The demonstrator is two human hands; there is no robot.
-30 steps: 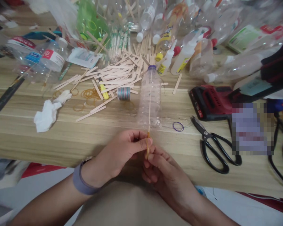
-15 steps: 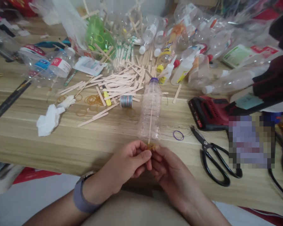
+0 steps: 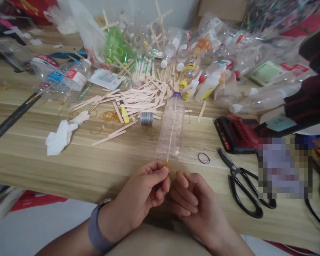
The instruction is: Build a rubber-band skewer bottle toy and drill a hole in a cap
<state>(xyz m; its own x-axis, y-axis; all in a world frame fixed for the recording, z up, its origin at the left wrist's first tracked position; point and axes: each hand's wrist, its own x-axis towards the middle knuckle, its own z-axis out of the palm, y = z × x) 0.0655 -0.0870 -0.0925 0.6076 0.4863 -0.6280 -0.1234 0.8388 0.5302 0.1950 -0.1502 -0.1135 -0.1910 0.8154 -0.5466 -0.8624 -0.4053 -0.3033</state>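
Note:
My left hand [image 3: 146, 185] is closed in a pinch on the near end of a thin wooden stick [image 3: 169, 144], where a bit of orange-brown rubber band [image 3: 166, 164] shows. The stick runs along a clear plastic bottle [image 3: 173, 121] with a purple cap [image 3: 176, 95]; whether it lies on or inside the bottle I cannot tell. Flat craft sticks seem to cross at the cap. Just right of the pinch, my right hand [image 3: 193, 197] is curled with thumb and forefinger together, a little apart from the left; anything between its fingertips is too small to make out.
Black-handled scissors [image 3: 237, 170], a purple rubber band [image 3: 204, 158] and a red-and-black power tool [image 3: 237, 133] lie to the right. Beyond are a thread spool [image 3: 146, 118], piled craft sticks [image 3: 141, 94], glue bottles [image 3: 206, 87] and several plastic bottles. Crumpled tissue [image 3: 60, 137] lies left.
My right hand has drawn back from the stick's end and curled its fingers. The rubber band seen between both hands is now mostly hidden. My left hand keeps its pinch.

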